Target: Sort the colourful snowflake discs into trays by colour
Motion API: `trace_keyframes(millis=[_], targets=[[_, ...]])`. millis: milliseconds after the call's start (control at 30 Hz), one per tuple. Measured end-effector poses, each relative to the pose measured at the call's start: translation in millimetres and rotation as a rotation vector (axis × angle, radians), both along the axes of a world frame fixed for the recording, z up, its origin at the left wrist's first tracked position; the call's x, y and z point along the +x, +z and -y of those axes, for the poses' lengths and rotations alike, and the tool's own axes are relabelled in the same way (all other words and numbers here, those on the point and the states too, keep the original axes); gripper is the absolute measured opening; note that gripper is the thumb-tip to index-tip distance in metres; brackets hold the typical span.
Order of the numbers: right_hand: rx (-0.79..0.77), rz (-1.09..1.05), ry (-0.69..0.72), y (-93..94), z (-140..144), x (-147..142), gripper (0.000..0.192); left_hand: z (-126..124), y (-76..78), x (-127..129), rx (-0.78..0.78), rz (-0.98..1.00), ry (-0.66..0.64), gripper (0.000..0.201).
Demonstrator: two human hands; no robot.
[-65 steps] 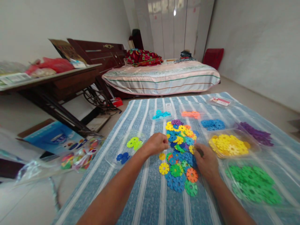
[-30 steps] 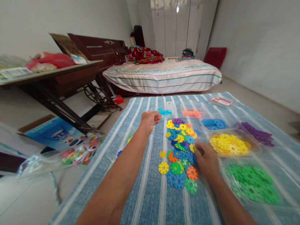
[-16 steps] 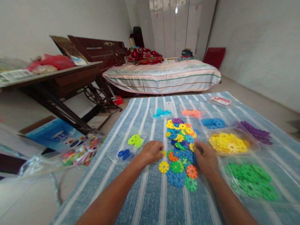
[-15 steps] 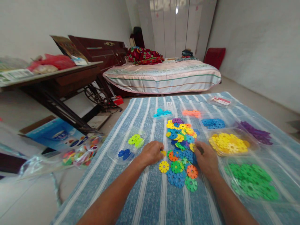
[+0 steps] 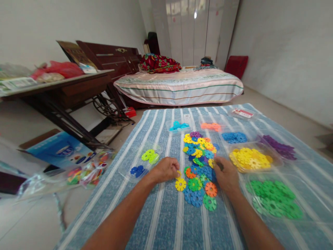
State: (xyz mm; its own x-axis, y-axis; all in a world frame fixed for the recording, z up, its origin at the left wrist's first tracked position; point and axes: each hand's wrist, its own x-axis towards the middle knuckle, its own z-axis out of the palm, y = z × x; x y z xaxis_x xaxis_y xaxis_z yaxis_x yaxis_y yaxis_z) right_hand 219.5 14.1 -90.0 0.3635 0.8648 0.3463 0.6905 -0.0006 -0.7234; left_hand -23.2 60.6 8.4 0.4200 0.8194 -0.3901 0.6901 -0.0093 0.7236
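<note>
My left hand [image 5: 167,169] is closed in a pinch on a yellow snowflake disc [image 5: 178,174], seen partly edge-on beside the heap. Right below it another yellow disc [image 5: 180,184] lies flat on the striped cloth. On the heap's other side, my right hand [image 5: 227,174] has its fingertips closed at the edge of a yellow snowflake disc [image 5: 211,163]; the fingers cover part of it. Mixed notched plastic discs, among them an orange one [image 5: 211,189], a green one [image 5: 209,202] and several blue ones [image 5: 197,198], lie overlapping between my hands.
Clear trays hold sorted discs: green [image 5: 277,198], yellow [image 5: 251,158], blue [image 5: 234,137], purple [image 5: 279,147], orange [image 5: 211,126], light blue [image 5: 179,126], lime [image 5: 150,155] and dark blue [image 5: 138,171]. A lidded box [image 5: 243,113] sits at the far right. Beyond stands a bed [image 5: 179,90].
My left hand has drawn slightly left and down, showing more of the yellow disc at its fingertips. The right hand stays beside the heap, and the whole view has shifted a little.
</note>
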Motion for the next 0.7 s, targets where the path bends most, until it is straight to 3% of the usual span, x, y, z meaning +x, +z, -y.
trace_keyframes(millis=[100, 267, 367, 500, 700], targets=[[0.000, 0.001, -0.005, 1.3, 0, 0, 0.032, 4, 3.7, -1, -0.133, 0.000, -0.130, 0.027], [0.019, -0.006, 0.004, 3.2, 0, 0, 0.030, 10, 2.3, 2, 0.008, -0.233, -0.243, 0.022], [0.028, -0.007, -0.001, 2.6, -1, -1, 0.030, 12, -0.1, 2, 0.030, -0.259, -0.257, 0.011], [0.031, -0.013, -0.005, 1.1, -2, -1, 0.030, 11, -2.5, -4, 0.000, -0.153, -0.218, 0.012], [0.043, -0.009, -0.014, 2.5, -2, -3, 0.029, 4, 6.1, -9, -0.262, 0.096, -0.140, 0.018]])
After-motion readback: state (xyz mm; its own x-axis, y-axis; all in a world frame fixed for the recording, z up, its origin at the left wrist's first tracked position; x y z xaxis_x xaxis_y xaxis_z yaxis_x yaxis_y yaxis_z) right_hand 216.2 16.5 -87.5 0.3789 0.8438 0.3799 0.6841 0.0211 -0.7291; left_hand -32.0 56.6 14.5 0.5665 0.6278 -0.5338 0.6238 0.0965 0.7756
